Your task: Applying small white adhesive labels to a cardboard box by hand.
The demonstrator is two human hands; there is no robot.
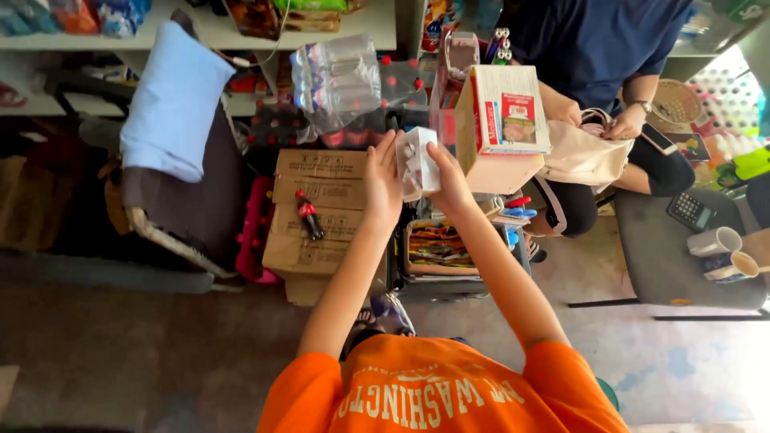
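Together, left hand [382, 178] and right hand [449, 180] grip small clear packet [418, 164].

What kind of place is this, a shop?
Probably a small shop or its stockroom. Shelves hold packaged goods, a wrapped pack of bottles sits above stacked cartons, and a calculator lies on a desk. Both hands hold a small clear packet.

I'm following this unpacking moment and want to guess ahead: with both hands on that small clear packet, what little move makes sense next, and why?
Probably pull the small clear packet open or turn it over. The left hand and the right hand pinch it from opposite sides, lifted above the stacked brown cartons, with the open cardboard box just beside it. It rests on nothing, so working it between the fingers seems likeliest.
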